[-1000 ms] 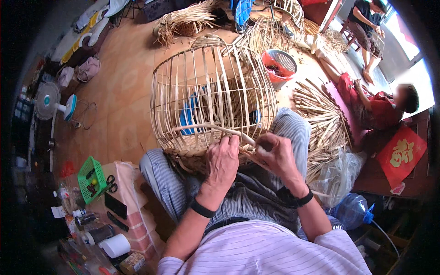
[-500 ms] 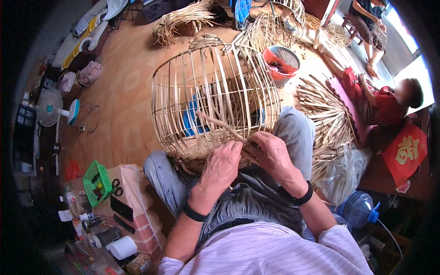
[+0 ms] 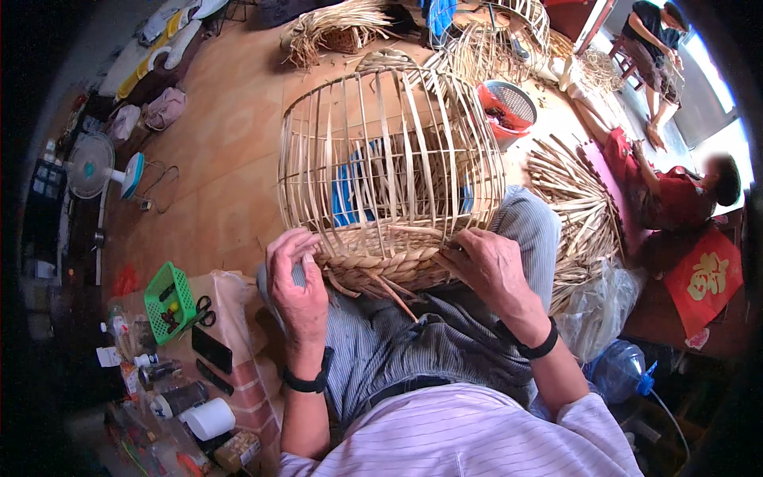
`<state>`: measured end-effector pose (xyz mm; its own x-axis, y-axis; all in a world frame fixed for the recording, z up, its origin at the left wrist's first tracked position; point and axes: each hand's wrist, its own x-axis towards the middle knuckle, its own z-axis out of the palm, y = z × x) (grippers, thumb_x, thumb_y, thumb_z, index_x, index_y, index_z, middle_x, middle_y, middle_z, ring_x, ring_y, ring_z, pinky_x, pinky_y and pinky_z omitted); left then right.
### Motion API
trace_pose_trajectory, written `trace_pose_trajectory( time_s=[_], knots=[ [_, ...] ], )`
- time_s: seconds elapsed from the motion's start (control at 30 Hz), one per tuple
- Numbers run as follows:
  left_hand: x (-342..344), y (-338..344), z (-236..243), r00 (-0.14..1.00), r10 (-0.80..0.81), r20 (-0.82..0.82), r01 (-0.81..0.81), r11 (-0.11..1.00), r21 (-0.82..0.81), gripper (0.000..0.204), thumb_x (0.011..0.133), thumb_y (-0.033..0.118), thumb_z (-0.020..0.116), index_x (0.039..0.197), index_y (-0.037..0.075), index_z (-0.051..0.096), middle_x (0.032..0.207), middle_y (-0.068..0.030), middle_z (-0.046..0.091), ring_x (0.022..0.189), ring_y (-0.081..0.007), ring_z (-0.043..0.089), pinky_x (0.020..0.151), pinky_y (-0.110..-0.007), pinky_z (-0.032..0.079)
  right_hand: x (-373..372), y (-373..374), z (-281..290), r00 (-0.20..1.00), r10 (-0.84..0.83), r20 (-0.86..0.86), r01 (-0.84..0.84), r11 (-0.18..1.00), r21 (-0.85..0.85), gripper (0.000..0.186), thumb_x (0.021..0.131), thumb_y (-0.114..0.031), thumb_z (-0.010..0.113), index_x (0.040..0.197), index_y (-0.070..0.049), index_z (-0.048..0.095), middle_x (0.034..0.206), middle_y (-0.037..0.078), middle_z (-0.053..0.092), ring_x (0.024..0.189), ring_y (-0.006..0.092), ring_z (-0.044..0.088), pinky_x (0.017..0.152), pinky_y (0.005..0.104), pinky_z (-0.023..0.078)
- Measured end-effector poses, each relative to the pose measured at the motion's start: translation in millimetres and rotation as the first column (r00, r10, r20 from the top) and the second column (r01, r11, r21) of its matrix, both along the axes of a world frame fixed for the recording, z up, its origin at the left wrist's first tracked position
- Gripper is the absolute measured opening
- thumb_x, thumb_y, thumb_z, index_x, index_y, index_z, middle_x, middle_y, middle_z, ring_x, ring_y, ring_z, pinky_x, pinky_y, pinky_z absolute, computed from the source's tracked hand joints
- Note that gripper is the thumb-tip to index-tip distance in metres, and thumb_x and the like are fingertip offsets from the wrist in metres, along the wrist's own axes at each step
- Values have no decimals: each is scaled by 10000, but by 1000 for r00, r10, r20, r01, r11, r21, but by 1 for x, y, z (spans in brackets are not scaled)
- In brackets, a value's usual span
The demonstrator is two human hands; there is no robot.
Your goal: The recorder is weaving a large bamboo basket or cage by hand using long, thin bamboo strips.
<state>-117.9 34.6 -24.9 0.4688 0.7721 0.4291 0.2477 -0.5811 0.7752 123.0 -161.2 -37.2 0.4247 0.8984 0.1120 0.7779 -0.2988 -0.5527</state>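
Across my knees rests a large half-woven basket (image 3: 393,163), with bare upright stakes above and a thick braided band (image 3: 373,264) of pale plant strips along its near side. My left hand (image 3: 298,282) grips the left end of that band, thumb and bent fingers at its edge. At the right end, my right hand (image 3: 489,266) is closed on the band, its fingertips partly hidden against the weave. Between the hands, a loose brownish strip (image 3: 397,299) sticks out of the band toward my lap.
Plant strips (image 3: 568,199) lie fanned out to the right, beside a seated person in red (image 3: 675,191). A red-lined bucket (image 3: 507,119) stands beyond the basket. At left, a low table holds a green tray (image 3: 169,302), scissors (image 3: 206,311) and a phone (image 3: 211,350).
My hands have moved apart from the middle, the left one outward to the basket's left end. The strip they were holding is released and now pokes out of the braided band.
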Motion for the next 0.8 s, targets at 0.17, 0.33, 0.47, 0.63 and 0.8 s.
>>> trace_pose_trajectory(
  time_s=[0.17, 0.33, 0.47, 0.63, 0.8],
  knots=[
    [-1, -19, 6, 970, -37, -239, 91, 971, 221, 252, 989, -43, 600, 1217, 11, 694, 1244, -155, 711, 1156, -301, 721, 1053, -401, 552, 7, -32, 0, 995, -44, 93, 54, 993, -108, 267, 970, -284, 750, 948, -48, 628, 854, 185, 653, 830, 427, 688, 688, 521, 537],
    [24, -41, -4, 862, -287, -418, 400, 892, 212, 339, 974, -39, 657, 1292, 68, 705, 1212, -151, 680, 1146, -361, 692, 1001, -461, 562, 32, -102, 1, 889, -447, -101, 433, 892, -132, 247, 997, -226, 718, 900, -12, 641, 748, 215, 647, 717, 477, 644, 645, 497, 519],
    [35, -52, -11, 886, -230, -403, 291, 952, 97, 424, 943, -67, 684, 1344, 67, 680, 1267, -177, 595, 1140, -376, 666, 987, -471, 558, 43, -130, 12, 812, -571, -119, 563, 821, -101, 381, 1021, -243, 737, 812, 42, 594, 632, 161, 569, 547, 247, 572, 581, 422, 467],
    [50, -47, -12, 819, -149, -555, 328, 914, 240, 265, 1003, 71, 628, 1254, 26, 704, 1121, -178, 590, 1026, -381, 656, 896, -503, 539, 17, -76, 32, 965, -264, -17, 262, 945, 194, 234, 953, -158, 785, 875, -34, 602, 793, 160, 627, 702, 369, 646, 617, 443, 503],
    [58, -50, -13, 826, -194, -529, 295, 949, 112, 205, 999, 87, 634, 1183, 43, 714, 1018, -175, 616, 1005, -400, 643, 904, -502, 519, -25, -25, -4, 999, 31, 18, -30, 998, -49, 161, 973, -167, 690, 965, -34, 600, 917, 193, 693, 860, 412, 716, 714, 514, 547]
  ],
)
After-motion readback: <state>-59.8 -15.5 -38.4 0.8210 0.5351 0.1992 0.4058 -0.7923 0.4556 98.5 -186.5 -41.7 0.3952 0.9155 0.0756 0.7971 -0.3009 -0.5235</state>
